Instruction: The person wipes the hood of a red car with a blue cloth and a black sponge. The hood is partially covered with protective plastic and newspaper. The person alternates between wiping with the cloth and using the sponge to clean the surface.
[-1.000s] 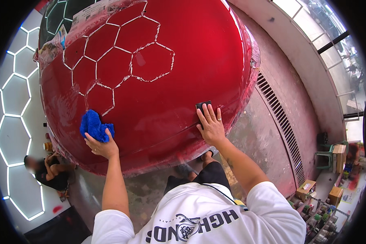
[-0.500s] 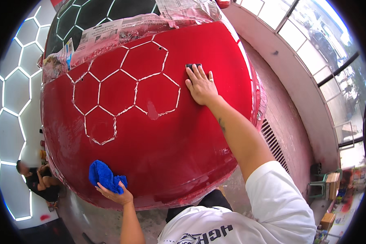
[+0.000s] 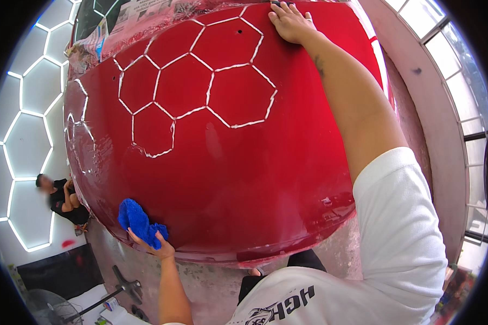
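Observation:
A glossy red car hood [image 3: 222, 179] spreads out before me, with white hexagon-shaped light reflections on its left half. My left hand [image 3: 158, 248] is closed on a bunched blue microfiber cloth [image 3: 138, 221] at the hood's near left edge. At the far right part of the hood, my right hand [image 3: 291, 23] lies palm down with the arm stretched out. Its fingertips press a small black pad [image 3: 282, 3] against the paint; most of the pad is hidden by the fingers and the picture's upper edge.
Masking newspaper [image 3: 141, 19] and clear plastic film [image 3: 84, 57] cover the hood's far edge. A seated person [image 3: 65, 197] is at the left by the lit wall. A fan [image 3: 51, 309] stands lower left. Large windows [image 3: 444, 49] line the right wall.
My right hand has slid the pad farther away, toward the hood's far edge. My view has shifted, and the left hand still holds the cloth near the front edge.

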Demonstrator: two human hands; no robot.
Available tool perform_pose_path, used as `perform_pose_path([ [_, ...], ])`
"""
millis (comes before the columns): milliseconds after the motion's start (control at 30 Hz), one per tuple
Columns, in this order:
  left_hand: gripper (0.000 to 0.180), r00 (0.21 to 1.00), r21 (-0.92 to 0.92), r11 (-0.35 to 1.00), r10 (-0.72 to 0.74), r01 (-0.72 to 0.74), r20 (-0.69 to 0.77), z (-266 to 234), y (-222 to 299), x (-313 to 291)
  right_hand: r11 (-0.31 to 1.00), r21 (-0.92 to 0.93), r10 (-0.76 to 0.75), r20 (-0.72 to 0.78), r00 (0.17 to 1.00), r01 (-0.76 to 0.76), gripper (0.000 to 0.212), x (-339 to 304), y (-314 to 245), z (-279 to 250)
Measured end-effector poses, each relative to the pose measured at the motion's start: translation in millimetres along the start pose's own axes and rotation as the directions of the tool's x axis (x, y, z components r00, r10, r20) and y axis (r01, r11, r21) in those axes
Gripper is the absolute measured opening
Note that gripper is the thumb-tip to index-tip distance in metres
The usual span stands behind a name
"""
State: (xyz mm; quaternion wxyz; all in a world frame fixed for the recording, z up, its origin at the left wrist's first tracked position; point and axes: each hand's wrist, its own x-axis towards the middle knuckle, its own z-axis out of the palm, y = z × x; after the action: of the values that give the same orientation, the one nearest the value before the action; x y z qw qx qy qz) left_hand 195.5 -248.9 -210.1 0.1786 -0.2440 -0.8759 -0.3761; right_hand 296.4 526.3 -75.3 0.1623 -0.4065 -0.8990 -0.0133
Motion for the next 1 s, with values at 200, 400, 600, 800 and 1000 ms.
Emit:
perform_pose_path([
  [200, 0.1, 0.997, 0.136, 0.99, 0.053, -0.046, -0.053, -2, -8, 5, 1.0, -0.006, -0.017, 0.051, 0.999, 0.018, 0.062, -183, -57, -42],
  [400, 0.1, 0.993, 0.205, 0.979, 0.046, -0.023, -0.105, 6, -1, 7, 0.997, 0.074, 0.016, 0.022, 1.0, -0.017, 0.063, -453, -120, -67],
  [600, 0.104, 0.997, 0.247, 0.968, -0.027, 0.046, -0.079, 8, 2, 11, 0.989, 0.136, 0.043, 0.165, 0.985, -0.066, 0.069, -669, -169, -51],
  [800, 0.103, 0.995, 0.22, 0.975, 0.01, 0.012, -0.103, 5, -2, 9, 0.993, 0.117, 0.005, 0.109, 0.994, -0.018, 0.068, -607, -156, -65],
  [1000, 0.098, 0.995, 0.181, 0.983, 0.05, -0.034, -0.086, 1, 2, 6, 0.997, 0.06, 0.034, 0.086, 0.996, -0.039, 0.061, -353, -104, -64],
])
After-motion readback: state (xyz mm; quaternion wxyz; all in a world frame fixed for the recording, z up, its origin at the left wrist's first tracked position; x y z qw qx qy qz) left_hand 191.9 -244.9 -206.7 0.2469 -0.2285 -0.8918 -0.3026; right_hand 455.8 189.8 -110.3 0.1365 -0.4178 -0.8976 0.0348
